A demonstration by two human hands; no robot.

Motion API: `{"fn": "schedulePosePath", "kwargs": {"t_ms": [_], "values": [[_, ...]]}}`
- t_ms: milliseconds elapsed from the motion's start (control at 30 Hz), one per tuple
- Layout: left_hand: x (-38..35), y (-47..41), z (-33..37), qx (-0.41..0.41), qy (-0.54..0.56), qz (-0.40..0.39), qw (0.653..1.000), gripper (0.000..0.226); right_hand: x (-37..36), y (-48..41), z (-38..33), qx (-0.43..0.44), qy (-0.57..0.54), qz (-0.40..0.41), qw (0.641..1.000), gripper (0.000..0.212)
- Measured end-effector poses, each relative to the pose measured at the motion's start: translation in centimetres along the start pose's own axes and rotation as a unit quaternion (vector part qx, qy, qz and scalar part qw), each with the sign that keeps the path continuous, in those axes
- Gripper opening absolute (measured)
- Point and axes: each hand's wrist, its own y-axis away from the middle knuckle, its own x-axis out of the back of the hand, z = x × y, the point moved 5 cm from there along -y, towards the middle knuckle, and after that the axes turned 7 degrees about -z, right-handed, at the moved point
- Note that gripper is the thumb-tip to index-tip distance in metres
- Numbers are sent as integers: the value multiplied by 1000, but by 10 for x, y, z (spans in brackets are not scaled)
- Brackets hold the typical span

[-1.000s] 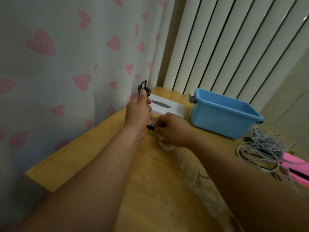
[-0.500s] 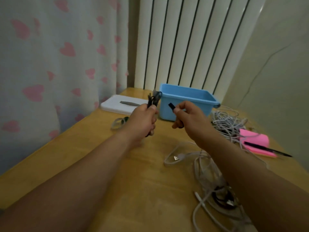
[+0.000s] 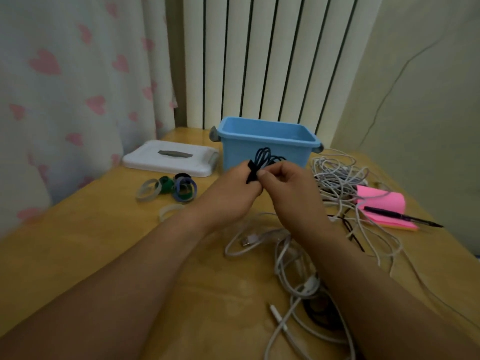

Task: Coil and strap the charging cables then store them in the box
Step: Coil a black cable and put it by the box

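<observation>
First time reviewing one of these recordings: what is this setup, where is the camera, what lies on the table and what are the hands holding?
There is no machine: a person works with bare hands, and one wide-angle camera worn on the head looks down at them. The left hand and right hand together pinch a coiled black cable at its black strap. On the wooden table are a blue box, a white lid beside it, coloured strap rings, loose white cables, a pink notepad and a black pen.
</observation>
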Motion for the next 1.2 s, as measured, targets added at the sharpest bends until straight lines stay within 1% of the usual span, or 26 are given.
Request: {"fn": "schedulePosePath", "kwargs": {"t_ms": [33, 67, 133, 200, 233, 367, 533, 733, 833, 900, 1000, 1100, 1200], "values": [[-1, 2, 0, 15, 35, -14, 999, 17, 0, 0, 1, -3, 3, 3, 1000, 12], [-3, 5, 1, 25, 73, -25, 997, 16, -1, 1, 3, -4, 6, 4, 1000, 11], [-3, 9, 1, 31, 128, -14, 991, 28, -2, 1, 7, -6, 8, 5, 1000, 10], [-1, 8, -3, 43, 138, 25, 989, 41, -3, 2, 6, -2, 12, 6, 1000, 11], [0, 8, -2, 43, 143, 44, 988, 44, -4, 3, 4, 6, 14, 5, 1000, 11], [2, 7, -5, 30, 171, 99, 980, 44, -10, 10, -5, 28, 25, 11, 999, 9], [0, 9, 0, -2, 160, 126, 979, 43, -7, 11, -1, 0, -13, 38, 999, 14], [4, 10, -3, -29, 168, 140, 975, 42, -11, 9, 7, -36, -80, -1, 996, 13], [4, 7, -9, -10, 220, 139, 965, 48, -9, 9, 12, -56, -129, -16, 990, 16], [1, 5, -12, 6, 280, 133, 951, 52, -8, 10, 10, -31, -139, -11, 990, 13], [-2, 5, -9, 8, 335, 128, 933, 47, -9, 12, 6, 10, -127, 1, 992, 9], [0, 5, -5, -4, 335, 120, 935, 40, -10, 11, 4, 21, -156, -6, 987, 10], [4, 6, -5, -10, 324, 113, 939, 40, -14, 10, 3, 24, -210, -47, 976, 14]]}}
